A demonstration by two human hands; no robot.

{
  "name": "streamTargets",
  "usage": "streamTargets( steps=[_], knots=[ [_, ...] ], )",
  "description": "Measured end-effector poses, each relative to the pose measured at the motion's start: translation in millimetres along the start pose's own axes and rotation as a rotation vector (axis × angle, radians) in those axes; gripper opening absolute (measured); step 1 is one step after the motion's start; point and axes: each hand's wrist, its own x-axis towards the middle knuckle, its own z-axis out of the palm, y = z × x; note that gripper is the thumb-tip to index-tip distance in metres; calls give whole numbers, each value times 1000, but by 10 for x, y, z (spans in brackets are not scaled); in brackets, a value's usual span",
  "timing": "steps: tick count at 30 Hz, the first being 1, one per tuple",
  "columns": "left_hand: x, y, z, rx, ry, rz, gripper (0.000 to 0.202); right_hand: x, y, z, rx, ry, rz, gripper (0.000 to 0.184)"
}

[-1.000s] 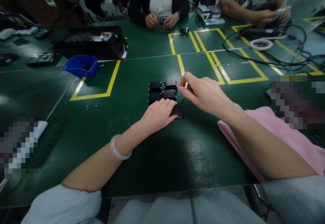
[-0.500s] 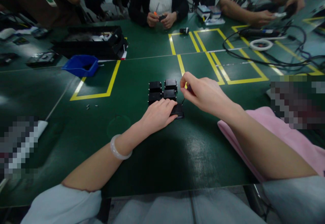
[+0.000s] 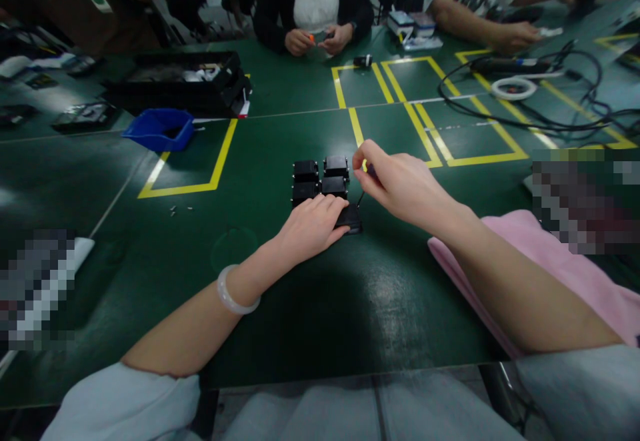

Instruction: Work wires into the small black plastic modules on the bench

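Several small black box-shaped parts (image 3: pixel 335 166) stand in a cluster on the green table, with small bright screws or pins along their sides. My left hand (image 3: pixel 315 224) lies over the near end of the cluster, fingers closed on a black part (image 3: pixel 352 218) and pressing it down. Its far side is covered by my fingers. My right hand (image 3: pixel 393 178) is closed around the dark handle of a screwdriver (image 3: pixel 361 198). The thin shaft slants down to the right end of the held part; its tip is too small to make out.
A few small screws (image 3: pixel 173 210) lie left of my hands. Beyond them are a blue bin (image 3: pixel 161 129) and black trays (image 3: pixel 185 84). A pink cloth (image 3: pixel 525 241) lies under my right forearm; black cables (image 3: pixel 540 121) coil at the right. Two people sit across, working with their hands.
My right hand has shifted very slightly, still on the screwdriver. My left hand stays put. Across the table, the co-workers' hands have moved a little.
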Motion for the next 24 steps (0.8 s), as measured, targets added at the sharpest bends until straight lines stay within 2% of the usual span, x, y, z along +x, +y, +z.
streamTargets(
  steps=[14,24],
  knots=[
    [-2,-2,3,4,-2,2,37,-9,14,11,-3,35,-19,28],
    [1,6,-5,0,-9,-5,38,-4,-11,-3,-14,10,7,29]
  ],
)
